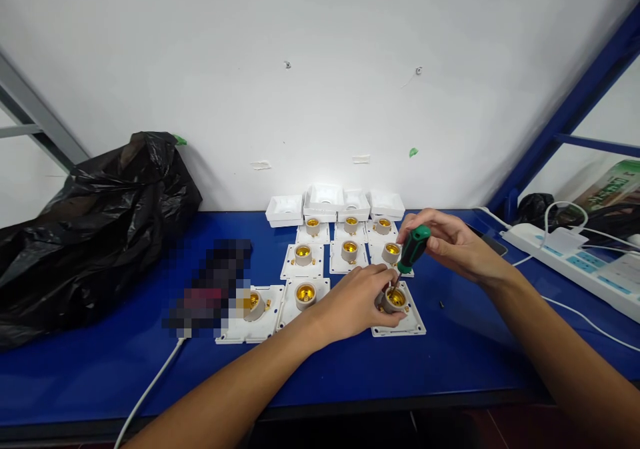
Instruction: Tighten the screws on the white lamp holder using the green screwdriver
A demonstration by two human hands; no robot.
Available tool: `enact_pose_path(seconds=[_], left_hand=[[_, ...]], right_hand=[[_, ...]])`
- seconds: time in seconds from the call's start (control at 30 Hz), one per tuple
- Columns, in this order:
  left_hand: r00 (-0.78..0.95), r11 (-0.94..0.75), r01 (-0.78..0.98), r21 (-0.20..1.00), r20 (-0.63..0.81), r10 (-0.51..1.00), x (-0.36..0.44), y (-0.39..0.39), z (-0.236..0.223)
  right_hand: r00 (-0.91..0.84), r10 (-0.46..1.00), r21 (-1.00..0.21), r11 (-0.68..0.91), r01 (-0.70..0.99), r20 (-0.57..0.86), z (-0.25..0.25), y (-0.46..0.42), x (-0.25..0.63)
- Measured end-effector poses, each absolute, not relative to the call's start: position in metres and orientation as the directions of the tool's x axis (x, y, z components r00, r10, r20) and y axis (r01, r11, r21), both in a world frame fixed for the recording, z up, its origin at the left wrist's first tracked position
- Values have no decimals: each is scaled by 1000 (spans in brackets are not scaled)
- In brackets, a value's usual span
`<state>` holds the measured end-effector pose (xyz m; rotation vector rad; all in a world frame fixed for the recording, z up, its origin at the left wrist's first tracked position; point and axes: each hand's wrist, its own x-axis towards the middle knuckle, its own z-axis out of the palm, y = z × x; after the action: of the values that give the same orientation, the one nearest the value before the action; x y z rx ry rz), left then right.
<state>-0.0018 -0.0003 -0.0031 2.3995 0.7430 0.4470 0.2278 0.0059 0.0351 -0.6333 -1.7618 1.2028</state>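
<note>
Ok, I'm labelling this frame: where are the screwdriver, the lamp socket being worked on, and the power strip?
screwdriver point(413, 248), head view, green handle
lamp socket point(395, 298), head view, brass inside
power strip point(575, 258), head view, white top face

Premises present as a small assembly workshop. A blue-topped table point(450, 362) stands against a plain white wall point(320, 69), framed by blue steel racking uprights point(565, 116). Rows of white square lamp-holder plates with brass sockets point(350, 252) lie laid out in batches. A white multi-socket power strip point(585, 262) and a bulging black plastic sack point(85, 229) sit alongside.
</note>
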Motion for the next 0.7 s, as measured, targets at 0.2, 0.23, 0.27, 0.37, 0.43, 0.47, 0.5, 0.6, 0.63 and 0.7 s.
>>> enact_pose_path(seconds=[0.2, 0.23, 0.27, 0.37, 0.43, 0.47, 0.5, 0.6, 0.63, 0.7], left_hand=[[794, -667, 401, 628, 125, 595, -2, 0, -2], [795, -669, 403, 625, 124, 594, -2, 0, -2], [795, -671, 404, 622, 124, 594, -2, 0, -3], [794, -679, 407, 611, 130, 594, -2, 0, -3], [793, -681, 407, 609, 134, 594, -2, 0, -3], [794, -681, 406, 609, 134, 593, -2, 0, -3], [795, -682, 405, 609, 134, 592, -2, 0, -3], [794, -683, 407, 606, 134, 593, -2, 0, -2], [793, -684, 408, 605, 136, 594, -2, 0, -2], [791, -685, 410, 603, 138, 595, -1, 0, -2]], right_hand=[[-483, 791, -917, 393, -69, 376, 34, 6, 228], [-480, 792, -916, 395, -67, 377, 34, 7, 228], [-475, 792, -914, 401, -68, 383, 34, 7, 228], [-461, 783, -898, 432, -80, 417, 34, 7, 228], [-463, 776, -893, 442, -86, 429, 35, 7, 228], [-465, 775, -893, 442, -86, 428, 35, 7, 228], [-470, 775, -896, 437, -84, 422, 35, 7, 229], [-486, 780, -908, 412, -74, 393, 35, 5, 228], [-487, 782, -910, 408, -73, 390, 35, 5, 228], [-474, 784, -905, 420, -71, 401, 35, 5, 226]])
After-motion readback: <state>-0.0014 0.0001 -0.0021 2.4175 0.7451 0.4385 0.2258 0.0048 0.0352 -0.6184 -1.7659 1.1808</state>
